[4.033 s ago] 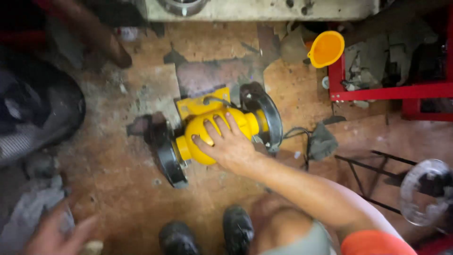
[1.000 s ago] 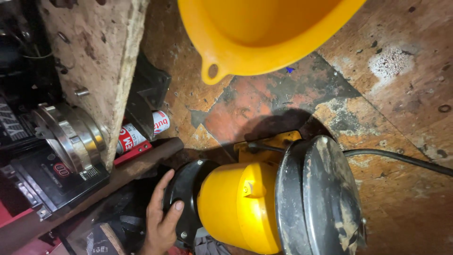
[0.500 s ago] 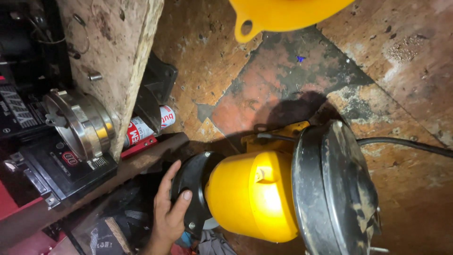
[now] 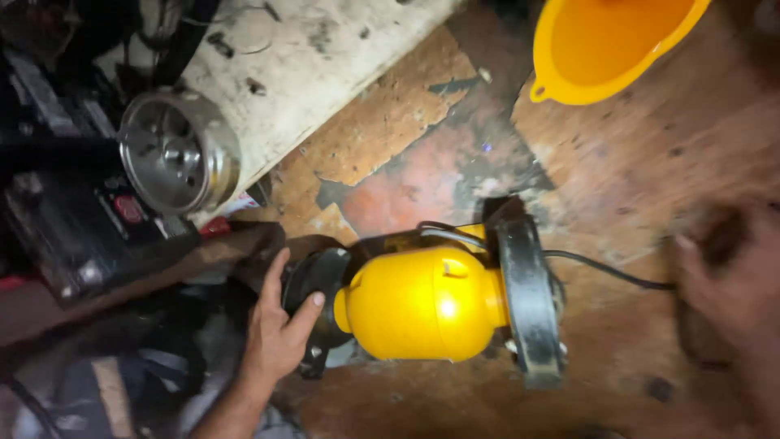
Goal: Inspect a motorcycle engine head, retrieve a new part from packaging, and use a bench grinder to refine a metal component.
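A yellow bench grinder (image 4: 422, 305) lies on the worn wooden floor (image 4: 650, 162), with a dark wheel guard at each end. My left hand (image 4: 276, 333) rests on the left black guard (image 4: 321, 280), thumb and fingers wrapped over its rim. The right guard (image 4: 528, 301) is dusty grey. From it a black cable (image 4: 605, 270) runs right towards my right hand (image 4: 723, 280). That hand is blurred at the right edge; I cannot tell whether it holds anything.
An orange funnel (image 4: 601, 41) lies at the top right. A round metal drum (image 4: 175, 150) leans against a dirty white board (image 4: 325, 57) at the upper left. Dark boxes and clutter (image 4: 73, 228) fill the left side.
The view has swung and the grinder now sits lower and more central. My right hand has come into view at the right edge. My left hand stays on the left guard.
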